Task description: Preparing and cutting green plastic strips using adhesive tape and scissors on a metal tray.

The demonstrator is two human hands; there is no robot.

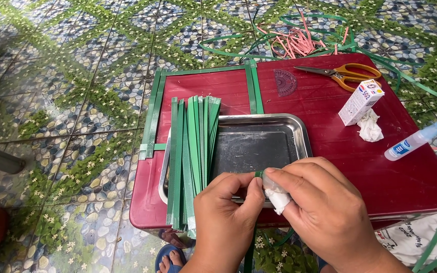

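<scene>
The left hand (228,215) pinches a green strip (258,174) against the white tissue wad (278,198) gripped in the right hand (324,207). At 12 o'clock lies a steel tray (259,146); at 10 o'clock, the bundle of green strips (190,156). At 2 o'clock stand a small white box (361,101) and orange scissors (345,75).

Home craft spot: pebble-patterned tiled floor (77,101), low red table (405,172), scissors (342,75).

The left hand (227,217) and right hand (324,202) are showing bare, with no rings, gloves or watch, and the wrists are showing no sleeves. Short, plain nails are showing on the fingers. Below, a foot (169,261) is wearing a blue sandal (162,253).
</scene>
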